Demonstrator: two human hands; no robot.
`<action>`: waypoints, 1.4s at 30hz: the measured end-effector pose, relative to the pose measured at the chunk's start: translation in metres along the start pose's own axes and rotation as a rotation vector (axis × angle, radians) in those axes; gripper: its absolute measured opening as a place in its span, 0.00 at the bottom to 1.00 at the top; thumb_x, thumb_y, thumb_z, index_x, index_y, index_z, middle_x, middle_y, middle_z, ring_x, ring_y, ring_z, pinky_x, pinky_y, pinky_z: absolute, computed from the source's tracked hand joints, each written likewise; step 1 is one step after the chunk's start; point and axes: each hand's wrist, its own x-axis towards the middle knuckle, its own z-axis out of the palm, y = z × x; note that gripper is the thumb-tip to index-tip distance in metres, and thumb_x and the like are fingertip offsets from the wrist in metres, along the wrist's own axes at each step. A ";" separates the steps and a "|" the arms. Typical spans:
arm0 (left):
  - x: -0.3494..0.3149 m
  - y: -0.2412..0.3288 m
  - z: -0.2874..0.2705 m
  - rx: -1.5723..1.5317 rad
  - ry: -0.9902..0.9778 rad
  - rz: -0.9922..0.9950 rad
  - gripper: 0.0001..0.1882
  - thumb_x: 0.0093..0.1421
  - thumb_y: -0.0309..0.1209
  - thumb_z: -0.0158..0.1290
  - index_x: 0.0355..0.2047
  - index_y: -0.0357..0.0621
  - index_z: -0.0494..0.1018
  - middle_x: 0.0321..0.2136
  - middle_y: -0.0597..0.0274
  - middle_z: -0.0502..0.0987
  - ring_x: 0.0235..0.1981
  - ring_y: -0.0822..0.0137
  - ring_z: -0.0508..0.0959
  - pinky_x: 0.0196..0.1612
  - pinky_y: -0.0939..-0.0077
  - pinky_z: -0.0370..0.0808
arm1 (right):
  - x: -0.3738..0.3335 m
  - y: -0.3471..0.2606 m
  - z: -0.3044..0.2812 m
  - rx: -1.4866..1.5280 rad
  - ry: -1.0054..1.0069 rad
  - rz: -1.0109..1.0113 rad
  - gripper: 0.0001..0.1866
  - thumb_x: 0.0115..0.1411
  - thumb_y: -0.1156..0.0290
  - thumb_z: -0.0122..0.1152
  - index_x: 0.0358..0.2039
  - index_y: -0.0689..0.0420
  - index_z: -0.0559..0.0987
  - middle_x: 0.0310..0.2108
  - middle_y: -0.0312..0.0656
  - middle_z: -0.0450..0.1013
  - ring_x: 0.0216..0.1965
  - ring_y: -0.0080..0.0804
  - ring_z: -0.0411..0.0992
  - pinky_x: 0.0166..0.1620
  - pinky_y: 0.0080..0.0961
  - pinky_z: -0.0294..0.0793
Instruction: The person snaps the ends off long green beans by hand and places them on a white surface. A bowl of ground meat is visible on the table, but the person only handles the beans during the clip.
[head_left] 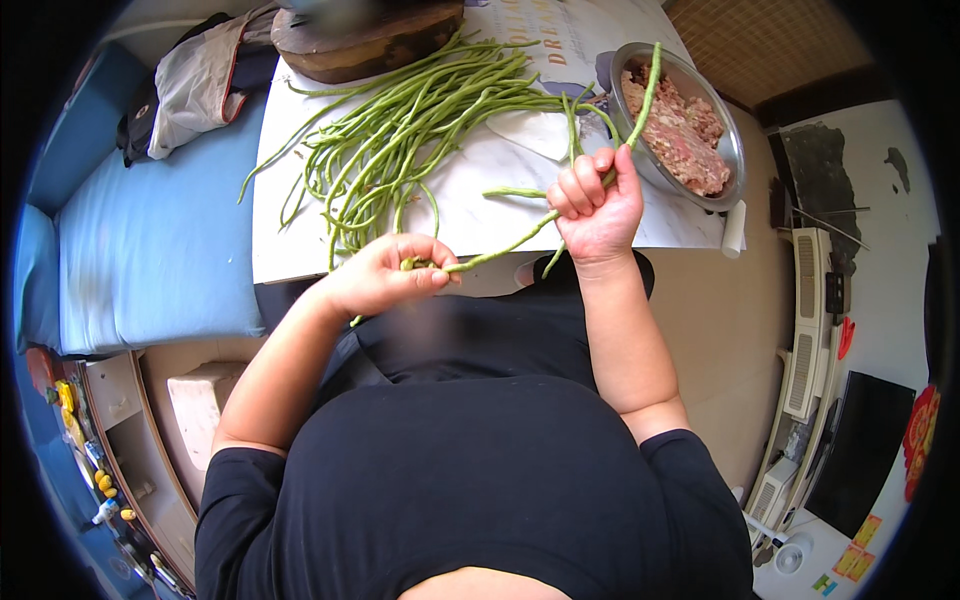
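Left fingers (418,245) pinch and right fingers (579,188) clutch beans (507,248), so a hard sideways tug might knock the bowl (737,150) just beyond the right fingers.

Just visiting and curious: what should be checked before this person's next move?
1. Left hand gripping a bean: ok, closed on it.
2. Right hand gripping: ok, several beans stick out of the fist.
3. One hand free: not ok, both hold beans.
4. Pile on the table: ok, spread beyond the hands.
5. Held beans clear of the bowl: cannot tell; one overlaps it in this view, contact unclear.
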 end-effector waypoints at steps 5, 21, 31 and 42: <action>0.002 -0.008 0.015 -0.041 0.052 0.005 0.09 0.58 0.32 0.46 0.34 0.38 0.69 0.18 0.67 0.69 0.15 0.82 0.59 0.18 0.89 0.55 | -0.002 -0.003 -0.004 -0.034 0.103 0.120 0.18 0.61 0.54 0.39 0.21 0.50 0.69 0.08 0.28 0.47 0.10 0.18 0.43 0.15 0.17 0.44; 0.017 0.004 -0.026 0.166 0.819 0.071 0.13 0.50 0.20 0.41 0.34 0.37 0.74 0.23 0.67 0.75 0.16 0.82 0.64 0.20 0.89 0.63 | 0.009 -0.036 -0.052 -0.390 0.381 0.102 0.14 0.60 0.63 0.43 0.39 0.59 0.68 0.14 0.31 0.58 0.14 0.21 0.55 0.18 0.18 0.54; 0.030 -0.004 -0.039 1.337 0.975 -0.104 0.15 0.49 0.42 0.54 0.25 0.42 0.74 0.27 0.56 0.73 0.29 0.58 0.75 0.33 0.67 0.71 | -0.001 0.004 -0.083 -2.190 0.361 -0.413 0.25 0.49 0.63 0.56 0.47 0.60 0.67 0.53 0.53 0.55 0.55 0.50 0.51 0.57 0.38 0.51; 0.022 0.034 -0.005 0.214 0.767 0.136 0.10 0.52 0.32 0.55 0.27 0.37 0.73 0.18 0.71 0.71 0.20 0.81 0.65 0.24 0.86 0.63 | -0.007 0.027 -0.010 -1.008 0.058 0.278 0.17 0.60 0.61 0.45 0.42 0.61 0.69 0.25 0.34 0.67 0.23 0.22 0.65 0.25 0.15 0.64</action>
